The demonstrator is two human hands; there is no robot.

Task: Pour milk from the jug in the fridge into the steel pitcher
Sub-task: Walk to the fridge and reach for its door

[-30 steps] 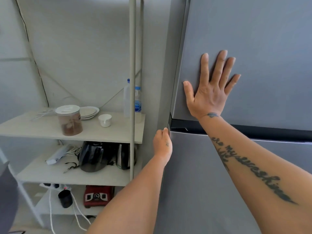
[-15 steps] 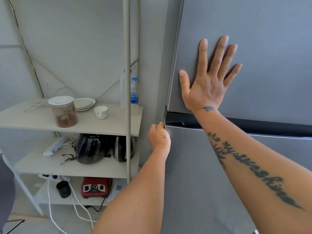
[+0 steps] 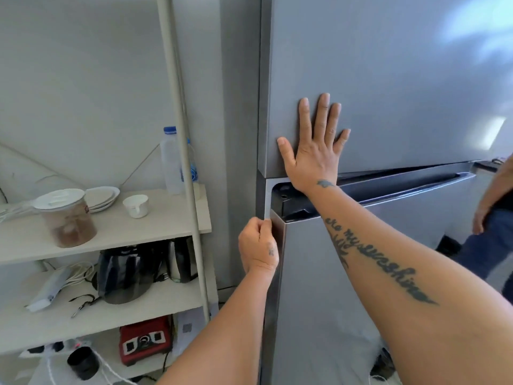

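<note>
A tall grey fridge fills the right half of the head view. My right hand [image 3: 313,151] lies flat with fingers spread on the upper freezer door [image 3: 402,79]. My left hand [image 3: 259,247] is curled around the left edge of the lower fridge door [image 3: 333,301], near its top corner. That lower door stands slightly ajar, and a dark gap shows along its top. The inside of the fridge is hidden. Neither the milk jug nor the steel pitcher is in view.
A pale shelf unit [image 3: 155,229] stands left of the fridge with a lidded jar [image 3: 65,215], plates, a white cup [image 3: 136,206], plastic bottles [image 3: 172,159], dark kettles and a red appliance [image 3: 145,339]. Another person [image 3: 494,218] stands at the right edge.
The lower fridge door has swung out a little at its left edge under my left hand. My right hand stays flat on the upper door. Another person has come into view at the right.
</note>
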